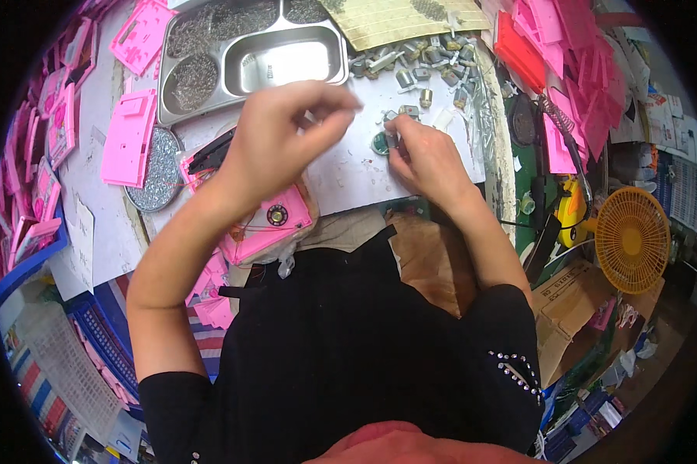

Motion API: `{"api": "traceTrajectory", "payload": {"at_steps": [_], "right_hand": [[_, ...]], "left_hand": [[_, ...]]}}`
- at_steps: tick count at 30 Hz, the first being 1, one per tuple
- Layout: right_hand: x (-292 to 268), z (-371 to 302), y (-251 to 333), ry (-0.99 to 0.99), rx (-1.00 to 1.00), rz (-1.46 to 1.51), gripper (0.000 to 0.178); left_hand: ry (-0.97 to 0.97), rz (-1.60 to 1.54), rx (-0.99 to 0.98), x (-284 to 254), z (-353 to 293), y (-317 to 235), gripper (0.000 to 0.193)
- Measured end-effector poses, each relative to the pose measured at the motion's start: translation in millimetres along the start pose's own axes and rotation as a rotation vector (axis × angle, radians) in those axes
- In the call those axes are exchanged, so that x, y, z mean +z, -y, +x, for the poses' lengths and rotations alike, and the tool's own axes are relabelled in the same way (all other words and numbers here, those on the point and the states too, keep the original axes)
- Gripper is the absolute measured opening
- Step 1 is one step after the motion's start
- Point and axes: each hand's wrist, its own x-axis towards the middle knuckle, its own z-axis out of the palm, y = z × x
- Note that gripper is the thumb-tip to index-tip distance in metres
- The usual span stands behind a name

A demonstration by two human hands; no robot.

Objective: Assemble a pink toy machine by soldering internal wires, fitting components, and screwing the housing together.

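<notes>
Hands first: the right hand appears to pinch a small grey piece between thumb and forefinger, while the left hand hovers with curled fingers, blurred, and whether it grips anything I cannot tell. The grey piece sits low over the white bench; its long axis seems to run roughly from 12 to 6 o'clock, though the fingers cover too much to be sure. Clearly the right hand is the nearer one, reaching in from 4 o'clock; the left hand's fingertips lie toward 10 o'clock, apart from the piece. Just beside it, at about 8 o'clock, shows a small green round piece, and whether the two touch is unclear. Farther out, loose small motors spread toward 1 o'clock, below a cream sheet at 12. Toward 10 o'clock, past the left hand, lies a metal tray with compartments. At 8 o'clock, a pink shell lies partly behind the left forearm, carrying a dark round part.
</notes>
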Motion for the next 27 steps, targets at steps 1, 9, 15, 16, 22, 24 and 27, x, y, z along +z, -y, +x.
{"api": "traceTrajectory", "payload": {"at_steps": [1,9,15,16,22,24,27], "right_hand": [[2,0,-2,-0.002,0.008,-0.010,0.028],[-23,0,37,-0.085,0.256,0.648,0.041],[35,-3,95,0.242,0.289,1.377,0.043],[38,-2,95,0.257,0.298,1.389,0.043],[42,4,95,0.350,0.308,1.340,0.041],[41,5,95,0.360,0.317,1.316,0.041],[43,3,96,0.328,0.300,1.279,0.041]], "left_hand": [[-0.007,-0.005,-0.051,-1,-17,-7,0.013],[-0.167,-0.067,-0.084,7,-107,21,0.012],[-0.299,-0.210,-0.149,15,-127,26,0.033],[-0.299,-0.217,-0.144,15,-129,28,0.034],[-0.325,-0.268,-0.157,16,-133,31,0.035],[-0.317,-0.259,-0.154,16,-132,31,0.035],[-0.314,-0.225,-0.130,16,-132,32,0.036]]}}
